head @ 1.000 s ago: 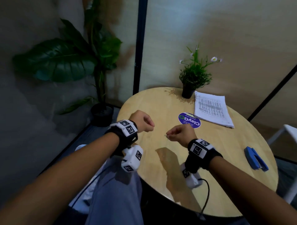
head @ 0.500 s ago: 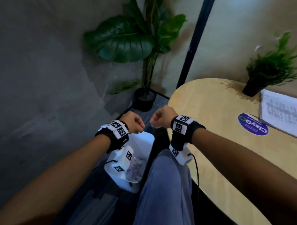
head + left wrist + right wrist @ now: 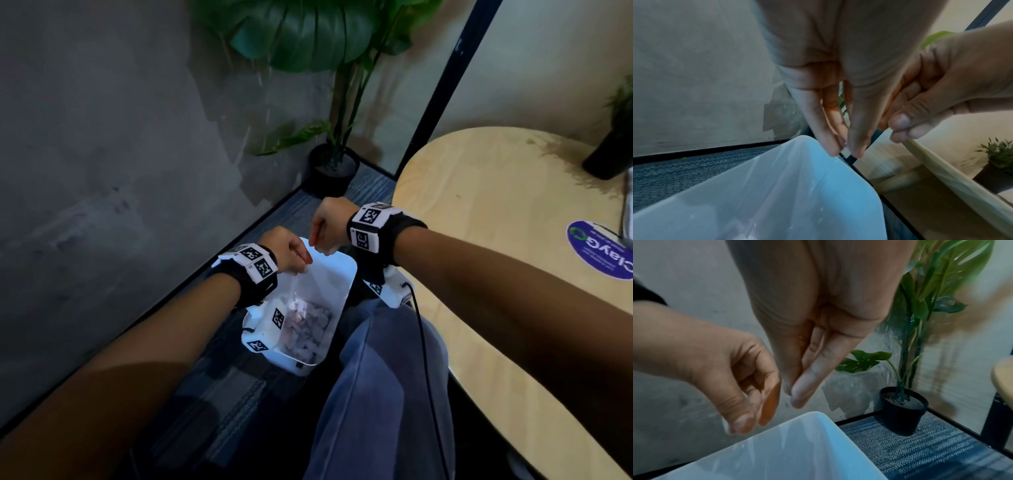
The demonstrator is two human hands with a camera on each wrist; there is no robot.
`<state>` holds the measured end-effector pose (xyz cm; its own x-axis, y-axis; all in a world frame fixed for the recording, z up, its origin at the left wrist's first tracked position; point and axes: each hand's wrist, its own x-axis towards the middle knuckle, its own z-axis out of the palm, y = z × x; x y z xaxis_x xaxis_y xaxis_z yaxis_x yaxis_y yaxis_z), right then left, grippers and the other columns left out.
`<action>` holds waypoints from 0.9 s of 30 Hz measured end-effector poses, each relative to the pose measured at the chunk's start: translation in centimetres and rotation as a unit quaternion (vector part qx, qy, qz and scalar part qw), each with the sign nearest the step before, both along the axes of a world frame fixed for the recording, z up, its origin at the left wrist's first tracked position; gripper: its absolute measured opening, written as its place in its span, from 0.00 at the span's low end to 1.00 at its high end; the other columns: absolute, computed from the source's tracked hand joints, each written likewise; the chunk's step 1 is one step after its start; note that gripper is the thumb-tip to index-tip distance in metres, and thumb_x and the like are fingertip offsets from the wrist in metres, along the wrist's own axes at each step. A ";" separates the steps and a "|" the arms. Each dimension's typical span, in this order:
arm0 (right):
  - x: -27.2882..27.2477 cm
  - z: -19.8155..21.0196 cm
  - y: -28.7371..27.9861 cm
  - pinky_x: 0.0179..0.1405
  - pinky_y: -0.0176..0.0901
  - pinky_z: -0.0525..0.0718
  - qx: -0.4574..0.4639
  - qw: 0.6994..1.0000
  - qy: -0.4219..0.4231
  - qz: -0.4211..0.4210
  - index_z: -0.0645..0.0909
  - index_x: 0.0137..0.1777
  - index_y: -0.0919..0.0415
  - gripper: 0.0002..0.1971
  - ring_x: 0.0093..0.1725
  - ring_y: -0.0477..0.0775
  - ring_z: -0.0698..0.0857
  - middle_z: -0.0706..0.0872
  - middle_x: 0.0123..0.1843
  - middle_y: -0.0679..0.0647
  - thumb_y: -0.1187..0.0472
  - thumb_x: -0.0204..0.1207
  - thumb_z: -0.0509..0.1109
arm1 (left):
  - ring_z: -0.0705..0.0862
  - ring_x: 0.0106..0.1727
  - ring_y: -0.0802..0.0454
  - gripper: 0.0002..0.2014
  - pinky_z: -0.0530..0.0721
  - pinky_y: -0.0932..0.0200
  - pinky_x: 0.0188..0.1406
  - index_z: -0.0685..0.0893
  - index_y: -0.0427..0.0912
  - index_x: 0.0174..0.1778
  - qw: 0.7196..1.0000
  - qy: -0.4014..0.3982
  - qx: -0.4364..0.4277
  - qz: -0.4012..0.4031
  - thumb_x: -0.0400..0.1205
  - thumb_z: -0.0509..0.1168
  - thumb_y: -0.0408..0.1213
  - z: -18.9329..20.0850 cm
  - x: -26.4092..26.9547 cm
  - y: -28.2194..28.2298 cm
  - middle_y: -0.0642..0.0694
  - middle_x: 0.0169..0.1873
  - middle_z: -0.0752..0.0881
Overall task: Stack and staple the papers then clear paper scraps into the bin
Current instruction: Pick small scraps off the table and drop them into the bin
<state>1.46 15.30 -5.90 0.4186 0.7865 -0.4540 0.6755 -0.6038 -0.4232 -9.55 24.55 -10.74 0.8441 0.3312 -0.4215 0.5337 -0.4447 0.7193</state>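
Both hands hang over the white bin (image 3: 342,274) on the floor, fingers pointing down. My left hand (image 3: 303,265) pinches a tiny white paper scrap (image 3: 725,425) between thumb and fingertips, just above the rim of the bin (image 3: 797,186). My right hand (image 3: 320,246) is beside it, thumb pressed against the fingertips (image 3: 797,395) with a pale sliver between them. Crumpled paper scraps (image 3: 308,325) lie at the bottom of the bin. The stapled papers show only as an edge (image 3: 628,192) at the far right of the table.
The round wooden table (image 3: 479,205) stands to my right, with a purple sticker (image 3: 599,253) and a small potted plant (image 3: 609,154) on it. A tall plant in a black pot (image 3: 332,171) stands beyond the bin by the grey wall. My knee (image 3: 376,377) is beside the bin.
Both hands have swung left off the table and dropped down over the bin. Their fists have loosened into downward-pointing pinches.
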 end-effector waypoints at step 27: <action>-1.5 2.6 0.0 0.42 0.43 0.88 -0.005 0.995 -0.096 0.014 0.90 0.42 0.55 0.06 0.33 0.44 0.89 0.91 0.33 0.54 0.62 0.72 0.70 | 0.76 0.13 0.58 0.17 0.75 0.65 0.23 0.85 0.36 0.31 0.991 0.048 0.119 0.028 0.81 0.65 0.43 2.5 -0.1 -0.3 0.45 0.20 0.84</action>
<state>0.00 15.29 -3.34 0.4764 0.7950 -0.3756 0.7601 -0.5871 -0.2784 -9.66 24.24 -8.22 0.7820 0.4753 -0.4031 0.6225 -0.5637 0.5430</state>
